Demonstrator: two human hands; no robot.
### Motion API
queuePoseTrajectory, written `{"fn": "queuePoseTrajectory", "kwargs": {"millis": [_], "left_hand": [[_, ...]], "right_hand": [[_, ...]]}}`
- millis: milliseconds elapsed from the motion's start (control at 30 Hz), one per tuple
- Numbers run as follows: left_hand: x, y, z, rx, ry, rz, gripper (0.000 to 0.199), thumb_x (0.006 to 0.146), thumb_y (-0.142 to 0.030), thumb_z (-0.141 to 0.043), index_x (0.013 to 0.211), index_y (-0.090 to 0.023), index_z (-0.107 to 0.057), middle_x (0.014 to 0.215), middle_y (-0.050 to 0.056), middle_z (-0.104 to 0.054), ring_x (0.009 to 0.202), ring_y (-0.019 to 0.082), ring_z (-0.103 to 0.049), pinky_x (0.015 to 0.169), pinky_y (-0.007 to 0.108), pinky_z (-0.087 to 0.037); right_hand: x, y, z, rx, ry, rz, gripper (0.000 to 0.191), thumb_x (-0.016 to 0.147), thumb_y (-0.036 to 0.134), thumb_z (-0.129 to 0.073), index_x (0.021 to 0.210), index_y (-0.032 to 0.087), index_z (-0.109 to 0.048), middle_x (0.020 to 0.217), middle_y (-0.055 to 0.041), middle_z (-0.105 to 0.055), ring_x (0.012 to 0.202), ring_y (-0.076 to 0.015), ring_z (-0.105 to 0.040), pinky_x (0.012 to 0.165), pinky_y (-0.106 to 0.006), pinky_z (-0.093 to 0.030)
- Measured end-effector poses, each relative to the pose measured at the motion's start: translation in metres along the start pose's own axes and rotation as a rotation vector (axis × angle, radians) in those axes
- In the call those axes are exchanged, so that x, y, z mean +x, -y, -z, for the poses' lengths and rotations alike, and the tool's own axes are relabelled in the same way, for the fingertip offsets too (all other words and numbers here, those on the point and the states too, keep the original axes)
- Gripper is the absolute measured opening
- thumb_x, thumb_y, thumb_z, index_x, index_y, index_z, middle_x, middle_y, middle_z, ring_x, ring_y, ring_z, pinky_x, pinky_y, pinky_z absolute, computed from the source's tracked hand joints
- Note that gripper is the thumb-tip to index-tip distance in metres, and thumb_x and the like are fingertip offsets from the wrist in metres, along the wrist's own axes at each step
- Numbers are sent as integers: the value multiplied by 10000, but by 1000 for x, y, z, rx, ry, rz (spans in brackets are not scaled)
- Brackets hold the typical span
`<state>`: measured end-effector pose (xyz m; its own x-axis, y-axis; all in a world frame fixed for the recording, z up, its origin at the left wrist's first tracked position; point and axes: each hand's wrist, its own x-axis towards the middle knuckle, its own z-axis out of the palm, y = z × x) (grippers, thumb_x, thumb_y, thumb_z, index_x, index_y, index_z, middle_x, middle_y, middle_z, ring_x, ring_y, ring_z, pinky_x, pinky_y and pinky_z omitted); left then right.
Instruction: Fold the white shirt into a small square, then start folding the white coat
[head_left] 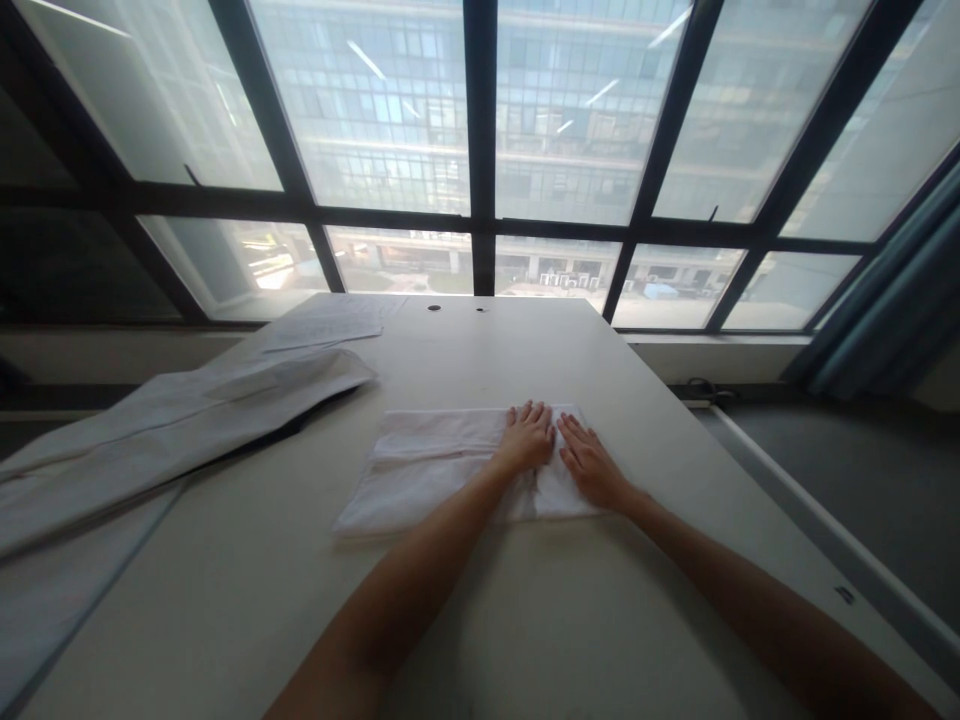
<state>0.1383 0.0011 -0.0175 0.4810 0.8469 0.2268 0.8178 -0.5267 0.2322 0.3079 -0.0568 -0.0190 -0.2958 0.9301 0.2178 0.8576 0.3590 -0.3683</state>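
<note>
A white cloth [420, 470], folded into a flat rectangle with a few creases, lies on the white table [525, 360]. My left hand [529, 438] rests palm down on the cloth, right of its middle, with its fingers slightly apart. Close beside it, my right hand [591, 465] lies flat near the cloth's right end, its fingers stretched up and to the left. A small gap separates the two hands. The cloth under my palms is hidden.
At the left, a large pale fabric or cover [187, 410] lies in folds over the table's side. Papers [330, 320] lie at the far left corner. A small dark object [844, 595] sits near the right edge. Beyond are windows and, at right, a curtain [877, 310].
</note>
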Motion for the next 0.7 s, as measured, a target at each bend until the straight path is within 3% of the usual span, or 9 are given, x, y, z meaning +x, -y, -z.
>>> {"fn": "queuePoseTrajectory", "kwargs": {"millis": [167,367,500,600,700], "left_hand": [[-1,2,-1,7,-9,12,521,1056,-344,-254,1535,-191,-391,1624,105,-343,1524,306,-221,1207,586,-190],[0,1,1,0,20,21,524,1056,-334,-255,1536,-171,-384,1625,117,-336,1522,314,-224,1203,584,-206],[0,2,0,9,11,23,532,1057,-330,-252,1539,-150,-384,1620,129,-342,1520,326,-226,1200,591,-207],[-1,4,1,37,25,-14,541,1035,-293,-326,1550,-136,-367,1623,141,-331,1524,334,-209,1203,582,-204],[-4,4,4,51,54,-38,574,997,-240,-407,1561,-150,-352,1633,148,-306,1531,326,-188,1205,562,-211]], "right_hand": [[38,-19,-3,-149,107,-251,587,1040,326,-246,1587,117,-286,1648,-177,-233,1533,-294,-183,1192,-618,-172],[43,-54,11,-223,-55,-383,555,1047,336,-245,1550,139,-375,1614,-205,-316,1513,-320,-241,1170,-618,-218],[42,-25,11,-133,-99,-294,540,1043,277,-236,1524,112,-415,1627,-176,-304,1528,-271,-206,1207,-526,-202],[42,9,-3,-49,-61,-158,551,1042,297,-245,1533,102,-400,1623,-154,-323,1522,-241,-230,1222,-470,-201],[38,24,-17,-40,-40,-86,572,1048,309,-219,1554,79,-354,1608,-161,-352,1509,-235,-270,1226,-441,-207]]}}
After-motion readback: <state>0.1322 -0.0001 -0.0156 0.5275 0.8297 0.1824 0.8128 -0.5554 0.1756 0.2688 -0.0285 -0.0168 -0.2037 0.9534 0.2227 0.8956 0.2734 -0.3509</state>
